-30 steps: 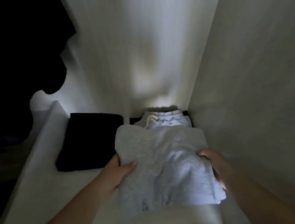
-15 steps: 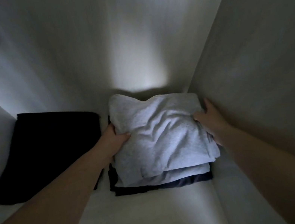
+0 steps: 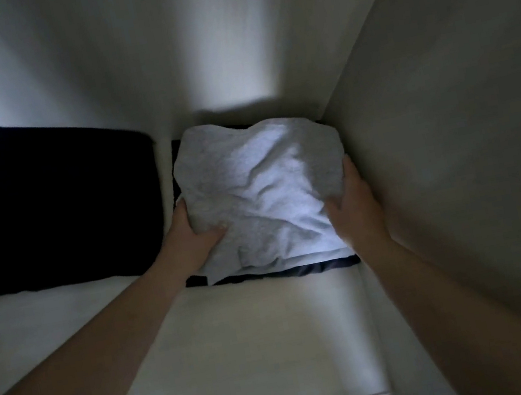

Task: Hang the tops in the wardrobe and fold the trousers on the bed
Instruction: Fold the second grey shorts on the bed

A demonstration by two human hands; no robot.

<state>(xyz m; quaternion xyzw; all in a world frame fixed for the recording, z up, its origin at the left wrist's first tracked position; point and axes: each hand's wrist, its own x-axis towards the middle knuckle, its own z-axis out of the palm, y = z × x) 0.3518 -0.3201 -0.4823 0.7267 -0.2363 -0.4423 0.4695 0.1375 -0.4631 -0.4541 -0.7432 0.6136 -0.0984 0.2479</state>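
You have pushed the folded grey sweatpants (image 3: 262,193) deeper onto the wardrobe shelf (image 3: 243,346) than they sat a moment ago: they no longer hang out over the front edge but lie square on the stack in the right back corner, close against the side wall (image 3: 449,129). A dark folded garment (image 3: 286,273) shows as a thin strip under their front edge. Your left hand (image 3: 194,235) holds the bundle's left side, thumb on top and fingers tucked underneath. Your right hand (image 3: 354,205) cups the right side, fingers curled round the edge between cloth and wall. Both hands have slid back toward the front corners, which suggests you are settling the pile, not carrying it. A separate black folded pile (image 3: 59,208) lies to the left, apart from the stack. This pair looks placed; you could let go and draw your arms out.
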